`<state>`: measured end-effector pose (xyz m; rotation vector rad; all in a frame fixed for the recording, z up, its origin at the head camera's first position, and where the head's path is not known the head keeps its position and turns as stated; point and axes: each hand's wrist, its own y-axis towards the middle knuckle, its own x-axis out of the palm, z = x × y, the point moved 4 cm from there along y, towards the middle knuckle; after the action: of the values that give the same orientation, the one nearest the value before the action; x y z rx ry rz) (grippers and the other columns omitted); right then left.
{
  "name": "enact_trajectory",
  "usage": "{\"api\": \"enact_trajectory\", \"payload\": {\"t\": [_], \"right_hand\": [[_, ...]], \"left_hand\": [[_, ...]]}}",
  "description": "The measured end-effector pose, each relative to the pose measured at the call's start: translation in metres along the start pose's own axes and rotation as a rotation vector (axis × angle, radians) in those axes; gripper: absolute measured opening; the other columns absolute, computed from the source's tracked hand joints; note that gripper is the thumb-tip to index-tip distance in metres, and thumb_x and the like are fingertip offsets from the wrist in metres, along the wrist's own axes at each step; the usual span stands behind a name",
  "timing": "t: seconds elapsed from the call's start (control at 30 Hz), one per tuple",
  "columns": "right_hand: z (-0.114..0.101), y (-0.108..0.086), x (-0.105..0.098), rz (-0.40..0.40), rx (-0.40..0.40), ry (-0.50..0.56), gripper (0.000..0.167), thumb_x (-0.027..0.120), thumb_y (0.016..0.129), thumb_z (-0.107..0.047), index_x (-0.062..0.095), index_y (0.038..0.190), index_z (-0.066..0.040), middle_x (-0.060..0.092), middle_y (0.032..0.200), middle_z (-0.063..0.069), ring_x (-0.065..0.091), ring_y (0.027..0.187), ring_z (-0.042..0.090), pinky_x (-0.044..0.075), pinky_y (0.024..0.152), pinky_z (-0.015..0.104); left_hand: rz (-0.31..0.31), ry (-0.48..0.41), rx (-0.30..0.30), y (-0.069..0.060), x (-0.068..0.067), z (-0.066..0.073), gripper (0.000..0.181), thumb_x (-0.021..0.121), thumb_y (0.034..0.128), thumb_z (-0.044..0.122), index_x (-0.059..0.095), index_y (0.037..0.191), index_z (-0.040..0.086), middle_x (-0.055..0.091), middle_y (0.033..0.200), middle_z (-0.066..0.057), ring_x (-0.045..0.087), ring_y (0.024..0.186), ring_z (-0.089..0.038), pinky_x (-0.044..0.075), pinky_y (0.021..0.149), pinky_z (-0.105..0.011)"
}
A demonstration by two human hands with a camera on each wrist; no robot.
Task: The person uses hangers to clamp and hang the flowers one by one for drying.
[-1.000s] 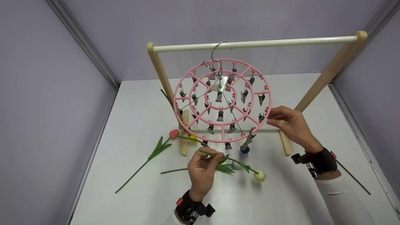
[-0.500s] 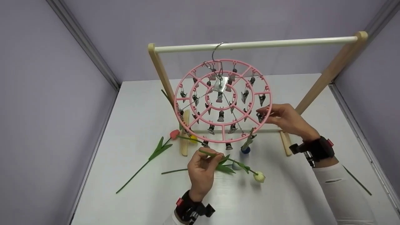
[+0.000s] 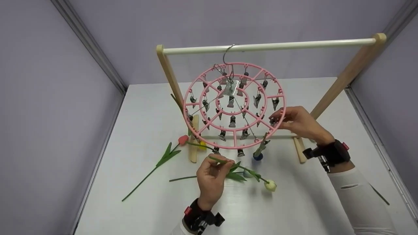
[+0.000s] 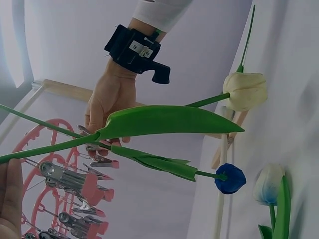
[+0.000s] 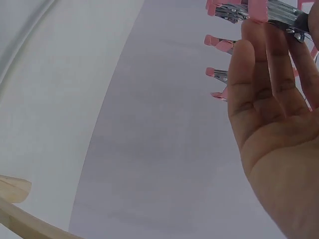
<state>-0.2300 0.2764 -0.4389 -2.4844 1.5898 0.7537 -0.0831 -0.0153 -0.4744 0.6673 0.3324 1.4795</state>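
My left hand (image 3: 210, 179) pinches the green stem of a cream tulip (image 3: 270, 185) below the front of a pink round clip hanger (image 3: 235, 147). The tulip's head points to the right, low over the table. At the hanger's right edge, my right hand (image 3: 302, 124) holds a metal clip (image 3: 273, 122) between thumb and fingers. In the right wrist view that clip (image 5: 286, 14) has pink tips, with no stem visible in it. A blue tulip (image 4: 230, 179) hangs head down from a neighbouring clip. The left wrist view shows only part of my left hand's fingers.
The hanger hooks over a white rail (image 3: 294, 45) on a wooden stand (image 3: 333, 81). On the table (image 3: 143, 114) lie a red tulip (image 3: 183, 140) and a white-blue tulip (image 4: 269, 184). A yellow tulip (image 3: 202, 145) shows by the left foot. Another stem (image 3: 380, 195) lies at right.
My right hand has moved left onto the clip at the hanger's right edge and taken hold of it. My left hand with the cream tulip has stayed nearly still.
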Motion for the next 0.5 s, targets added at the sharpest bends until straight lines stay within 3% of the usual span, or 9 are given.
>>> {"api": "enact_trajectory", "payload": {"t": [0.17, 0.5], "right_hand": [[-0.0032, -0.0031, 0.0009, 0.061, 0.004, 0.037, 0.024, 0.077, 0.093, 0.002, 0.074, 0.116, 0.004, 0.079, 0.102, -0.011, 0.076, 0.089, 0.001, 0.062, 0.083, 0.018], [-0.0064, -0.009, 0.0038, 0.072, -0.052, 0.081, 0.02, 0.075, 0.093, 0.005, 0.073, 0.113, 0.006, 0.08, 0.1, -0.012, 0.079, 0.09, 0.006, 0.063, 0.084, 0.02]], "left_hand": [[-0.006, -0.004, 0.003, 0.0008, -0.0015, -0.0001, 0.012, 0.066, 0.0946, -0.014, 0.059, 0.104, -0.012, 0.062, 0.098, -0.023, 0.074, 0.099, -0.007, 0.065, 0.086, -0.029], [-0.028, 0.005, 0.014, 0.001, -0.0058, -0.001, 0.012, 0.067, 0.0933, -0.015, 0.06, 0.102, -0.01, 0.062, 0.097, -0.023, 0.074, 0.099, -0.007, 0.064, 0.083, -0.027]]}}
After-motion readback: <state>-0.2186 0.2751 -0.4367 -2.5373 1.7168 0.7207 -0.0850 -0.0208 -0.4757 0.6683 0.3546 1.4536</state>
